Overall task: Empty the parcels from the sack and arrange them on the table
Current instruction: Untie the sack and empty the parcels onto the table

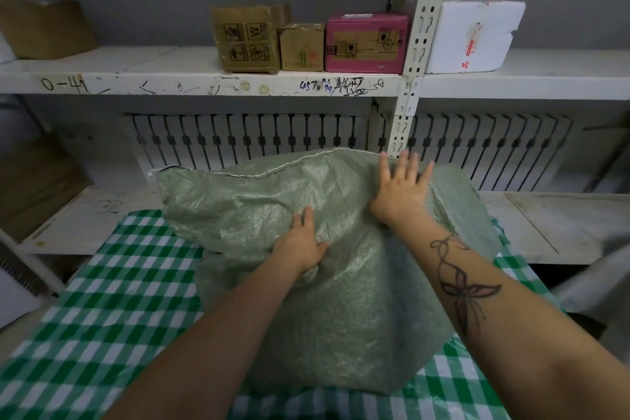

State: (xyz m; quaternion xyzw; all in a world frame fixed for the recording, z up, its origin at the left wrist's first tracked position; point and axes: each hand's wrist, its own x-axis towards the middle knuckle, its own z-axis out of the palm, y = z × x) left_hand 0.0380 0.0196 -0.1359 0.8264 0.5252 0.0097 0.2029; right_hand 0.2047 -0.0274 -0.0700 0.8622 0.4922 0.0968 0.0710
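Observation:
A bulging pale green woven sack [259, 215] lies on the table [112, 286], which is covered by a green and white checked cloth. Its stitched seam runs along the far edge. My left hand [303, 244] presses on the middle of the sack, fingers bent into the fabric. My right hand [400, 186] lies flat near the sack's far right top, fingers spread apart. The sack's contents are hidden; no parcels show on the table.
Behind the table stands a white metal shelf rack [405, 106]. Its upper shelf holds two brown cartons [245, 37], a pink box [366, 43], a white foam box [474, 36]. A lower shelf board [559, 225] runs level with the table's far edge.

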